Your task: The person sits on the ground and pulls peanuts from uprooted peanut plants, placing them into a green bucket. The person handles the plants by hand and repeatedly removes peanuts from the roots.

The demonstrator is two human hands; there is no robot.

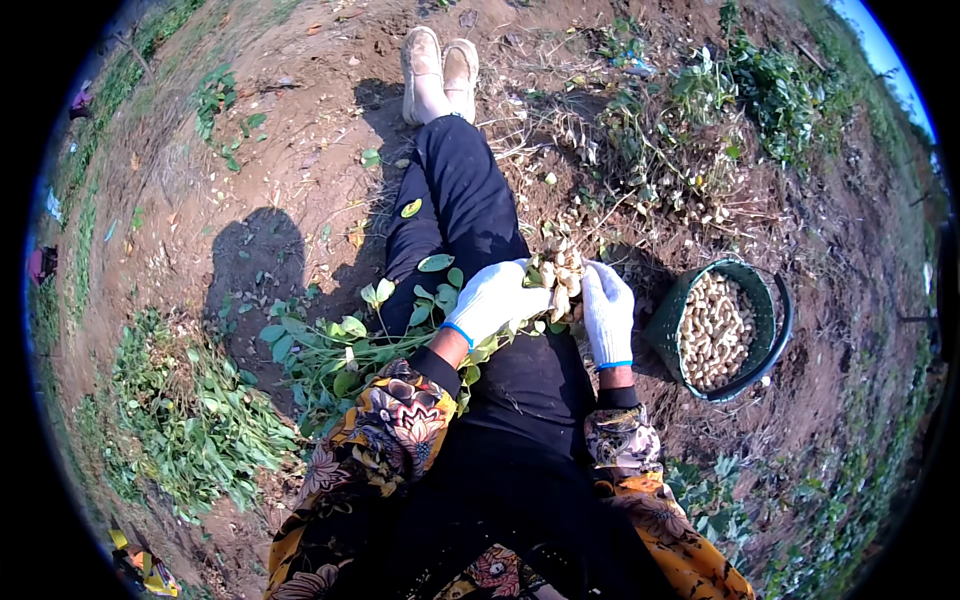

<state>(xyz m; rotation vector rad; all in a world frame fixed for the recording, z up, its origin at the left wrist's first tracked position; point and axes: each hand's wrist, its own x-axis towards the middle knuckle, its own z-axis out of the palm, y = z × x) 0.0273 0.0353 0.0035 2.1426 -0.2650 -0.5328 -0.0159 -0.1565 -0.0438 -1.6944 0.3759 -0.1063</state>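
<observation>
My left hand (499,300), in a white knit glove with a blue cuff edge, is closed around the stems of a leafy peanut plant (349,352), whose foliage trails left under my forearm. A cluster of peanut pods (559,274) at the plant's root end sits between both hands, above my lap. My right hand (607,311), in a matching glove, has its fingers against the right side of that cluster; its fingertips are partly hidden. To the right stands a green bucket (667,334) with a dark handle, holding many peanuts in the shell (716,330).
My outstretched legs (465,195) in dark trousers lie on bare soil. A heap of leafy plants (195,420) lies at left. Pulled plants with dry leaves (675,165) spread at upper right. Partly visible people in bright clothing (142,562) are near the left rim.
</observation>
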